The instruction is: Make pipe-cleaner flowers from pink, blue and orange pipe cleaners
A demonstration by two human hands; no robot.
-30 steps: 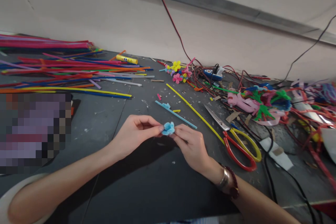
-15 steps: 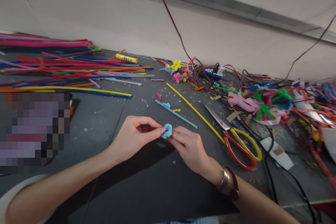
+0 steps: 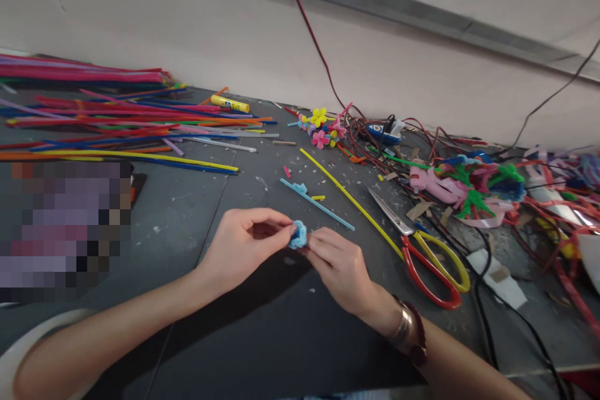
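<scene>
Head view: the left hand (image 3: 241,247) and the right hand (image 3: 340,272) meet above the dark grey surface (image 3: 187,200), near the middle of the picture. Between them sits one blue chenille puff (image 3: 298,235), held up off the surface. The left grip is a fingertip pinch on the puff's left side, and the right fingers press in on its right side, so both grips are closed on that one piece. The right thumb is hard to make out.

The puff is already curled into a tight little knot, and no stem shows on it. Just beyond the hands lie one blue chenille stem (image 3: 316,204), with a small blue curl (image 3: 300,188) at its end, and one long yellow chenille stem (image 3: 349,203). One pair of scissors (image 3: 434,272) with red and yellow handles rests to the right.

Further back are one bunch of finished pipe-cleaner flowers (image 3: 321,130) and one yellow glue stick (image 3: 229,103). A large spread of uncounted loose stems (image 3: 117,119) covers the left side – plenty left unworked – while a tangled heap of pink and green pieces (image 3: 473,184) fills the right. A pixelated patch hides whatever lies at lower left.
</scene>
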